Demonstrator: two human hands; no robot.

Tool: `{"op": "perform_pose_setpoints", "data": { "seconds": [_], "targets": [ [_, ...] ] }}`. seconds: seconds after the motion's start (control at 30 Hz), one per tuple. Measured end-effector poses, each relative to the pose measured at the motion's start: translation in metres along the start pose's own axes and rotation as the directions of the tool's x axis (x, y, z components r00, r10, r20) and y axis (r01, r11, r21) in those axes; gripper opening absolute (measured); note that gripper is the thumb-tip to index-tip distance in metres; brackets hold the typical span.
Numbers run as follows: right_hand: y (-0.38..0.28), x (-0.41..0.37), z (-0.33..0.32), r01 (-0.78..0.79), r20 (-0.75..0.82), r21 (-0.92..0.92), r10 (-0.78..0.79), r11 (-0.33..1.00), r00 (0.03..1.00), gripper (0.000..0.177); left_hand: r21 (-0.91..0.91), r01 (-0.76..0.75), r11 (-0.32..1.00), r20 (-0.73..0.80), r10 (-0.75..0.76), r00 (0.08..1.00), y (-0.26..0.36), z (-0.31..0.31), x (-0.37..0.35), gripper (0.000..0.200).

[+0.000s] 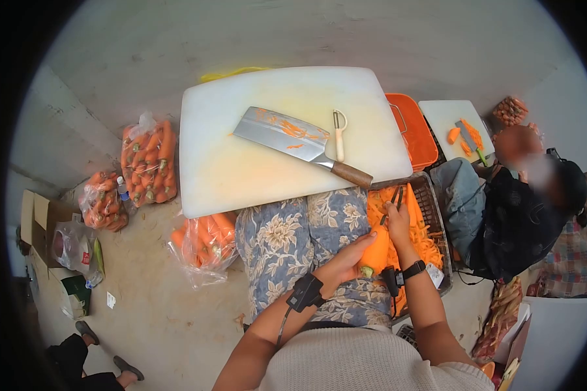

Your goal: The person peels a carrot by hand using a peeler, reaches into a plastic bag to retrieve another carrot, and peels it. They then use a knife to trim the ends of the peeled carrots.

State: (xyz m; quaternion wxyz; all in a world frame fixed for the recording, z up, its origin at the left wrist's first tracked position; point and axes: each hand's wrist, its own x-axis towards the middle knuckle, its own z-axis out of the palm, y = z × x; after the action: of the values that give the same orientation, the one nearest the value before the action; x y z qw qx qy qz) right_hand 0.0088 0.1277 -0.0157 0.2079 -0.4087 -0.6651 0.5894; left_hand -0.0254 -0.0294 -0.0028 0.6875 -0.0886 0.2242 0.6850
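My left hand (342, 262) is closed around a thick peeled carrot (375, 254), its stem end towards me. Against the carrot's far end, my right hand (398, 225) grips a slim dark tool (383, 219) that looks like a peeler; its working edge is hard to make out. Below both hands, carrot shreds (430, 246) fill a dark plastic crate (445, 255) beside my right leg. On the white cutting board (209, 156) before me lie a cleaver (280, 132) with orange bits on its blade and a pale-handled peeler (339, 140).
Bags of carrots (151, 159) stand on the floor to the left, with another carrot bag (205, 241) by my leg. An orange bin (414, 130) is behind the crate. At right, a person (515, 215) sits by a smaller board (447, 114) with a green-handled knife (469, 140).
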Motion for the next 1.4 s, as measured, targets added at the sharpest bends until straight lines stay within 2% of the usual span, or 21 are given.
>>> {"op": "perform_pose_setpoints", "data": {
  "seconds": [0.03, 0.07, 0.1, 0.17, 0.37, 0.47, 0.5, 0.53, 0.57, 0.63, 0.7, 0.77, 0.83, 0.9, 0.93, 1.03, 1.1, 1.17, 1.23, 1.3, 1.4],
  "targets": [
    [-0.002, 0.002, -0.002, -0.031, -0.025, 0.077, 0.033, 0.997, 0.999, 0.025, -0.002, 0.001, 1.000, 0.003, -0.001, 1.000, 0.000, 0.000, 0.000, 0.039],
    [0.006, 0.010, -0.013, -0.131, 0.068, -0.099, 0.138, 0.986, 0.988, 0.035, -0.003, -0.013, 1.000, -0.003, 0.013, 1.000, 0.000, 0.000, -0.001, 0.039],
    [0.016, 0.014, -0.016, -0.125, 0.085, -0.101, 0.134, 0.987, 0.987, 0.035, 0.026, -0.002, 1.000, -0.007, 0.003, 1.000, -0.001, 0.000, -0.001, 0.040],
    [0.032, 0.017, -0.019, -0.151, 0.132, 0.021, 0.147, 0.988, 0.980, 0.035, 0.042, -0.009, 0.999, -0.022, 0.010, 1.000, -0.002, -0.001, -0.002, 0.041],
    [0.036, 0.018, -0.023, -0.203, 0.182, 0.148, 0.175, 0.968, 0.968, 0.036, 0.111, 0.005, 0.994, 0.002, -0.005, 1.000, -0.004, -0.002, 0.000, 0.041],
    [0.042, 0.019, -0.028, -0.199, 0.089, 0.200, 0.184, 0.959, 0.979, 0.034, 0.142, 0.038, 0.989, -0.020, -0.036, 0.999, -0.002, 0.000, -0.004, 0.040],
    [0.047, 0.021, -0.034, -0.190, -0.003, 0.189, 0.194, 0.963, 0.981, 0.029, 0.144, 0.035, 0.989, -0.019, -0.033, 0.999, -0.002, 0.002, -0.008, 0.040],
    [0.049, 0.019, -0.038, -0.181, -0.095, 0.178, 0.200, 0.967, 0.975, 0.024, 0.144, -0.002, 0.990, 0.057, -0.006, 0.998, -0.001, 0.003, -0.013, 0.040],
    [0.051, 0.014, -0.046, -0.176, -0.089, 0.176, 0.194, 0.969, 0.977, 0.024, 0.139, -0.043, 0.989, 0.133, 0.025, 0.991, 0.002, 0.003, -0.017, 0.041],
    [0.048, -0.002, -0.061, -0.388, -0.034, 0.238, 0.407, 0.891, 0.913, 0.019, 0.098, -0.012, 0.995, 0.163, -0.005, 0.987, 0.008, -0.006, -0.019, 0.042],
    [0.059, -0.013, -0.063, -0.405, -0.098, 0.282, 0.446, 0.870, 0.890, 0.018, 0.056, 0.046, 0.997, 0.194, -0.056, 0.979, 0.007, -0.009, -0.019, 0.043],
    [0.060, -0.028, -0.069, -0.333, -0.128, 0.236, 0.369, 0.913, 0.921, 0.017, -0.191, 0.031, 0.981, 0.157, -0.001, 0.988, 0.006, -0.004, -0.013, 0.045],
    [0.047, -0.038, -0.069, -0.337, -0.184, 0.196, 0.372, 0.921, 0.910, 0.018, -0.204, 0.070, 0.976, 0.161, -0.037, 0.986, 0.004, -0.007, -0.010, 0.045],
    [0.037, -0.044, -0.069, -0.182, -0.171, 0.202, 0.217, 0.962, 0.961, 0.019, -0.242, 0.013, 0.970, 0.139, 0.022, 0.990, 0.000, -0.015, -0.003, 0.047],
    [0.028, -0.046, -0.070, -0.193, -0.113, 0.171, 0.214, 0.966, 0.970, 0.036, -0.235, 0.009, 0.972, 0.162, 0.030, 0.986, 0.001, -0.015, -0.003, 0.049],
    [-0.014, -0.065, -0.047, -0.036, -0.107, 0.183, 0.056, 0.983, 0.993, 0.039, -0.204, -0.004, 0.979, 0.131, 0.032, 0.991, 0.003, -0.007, -0.007, 0.048],
    [-0.034, -0.076, -0.032, -0.003, -0.080, 0.166, 0.016, 0.986, 0.997, 0.041, -0.188, -0.042, 0.981, 0.104, 0.062, 0.993, 0.000, -0.002, -0.008, 0.047],
    [-0.054, -0.090, -0.014, 0.157, -0.039, 0.115, -0.153, 0.981, 0.987, 0.028, -0.175, -0.076, 0.982, 0.076, 0.090, 0.993, -0.003, -0.002, -0.005, 0.046],
    [-0.061, -0.099, -0.005, 0.087, 0.038, 0.063, -0.089, 0.994, 0.995, 0.032, -0.155, -0.085, 0.984, 0.071, 0.097, 0.993, -0.006, -0.005, -0.002, 0.045],
    [-0.053, -0.098, 0.002, 0.305, 0.121, -0.225, -0.284, 0.925, 0.951, 0.038, -0.125, -0.081, 0.989, 0.053, 0.088, 0.995, -0.007, -0.002, -0.002, 0.045],
    [-0.050, -0.093, 0.009, 0.309, 0.129, -0.284, -0.283, 0.908, 0.950, 0.043, -0.027, -0.082, 0.996, 0.004, 0.082, 0.997, -0.003, 0.002, -0.003, 0.045]
  ]
}}
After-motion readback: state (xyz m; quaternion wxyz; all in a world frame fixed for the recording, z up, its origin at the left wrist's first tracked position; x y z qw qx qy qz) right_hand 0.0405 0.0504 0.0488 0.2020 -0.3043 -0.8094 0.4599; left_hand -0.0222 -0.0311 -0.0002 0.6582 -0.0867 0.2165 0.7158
